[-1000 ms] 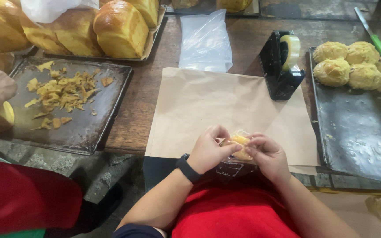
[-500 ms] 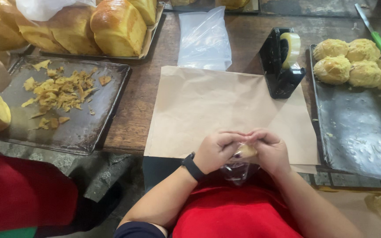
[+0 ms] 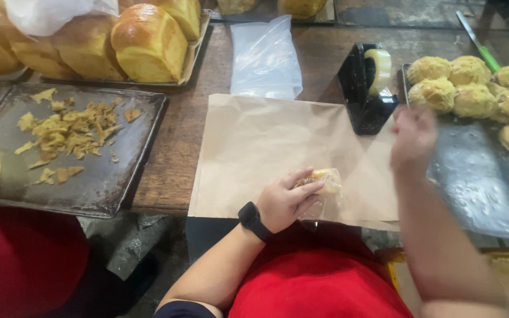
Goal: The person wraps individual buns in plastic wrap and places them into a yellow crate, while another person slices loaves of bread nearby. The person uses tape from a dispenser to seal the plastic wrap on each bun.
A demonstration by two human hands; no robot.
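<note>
Brown paper (image 3: 266, 153) is lying under the left hand (image 3: 284, 203), squeezing a bagged bun (image 3: 325, 182); the right hand (image 3: 413, 138), blurry, fingers unclear, is hovering near the tape holder (image 3: 367, 88).

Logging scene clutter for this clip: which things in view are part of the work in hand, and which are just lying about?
In use:
left hand holding the bagged bun
right hand near the tape dispenser
brown paper

Lying about:
crumb tray
bread loaves
spare plastic bags
tray of buns

brown paper sheet (image 3: 266, 147) matt | metal tray (image 3: 98, 182) dull | table (image 3: 178, 147) worn wood
</note>
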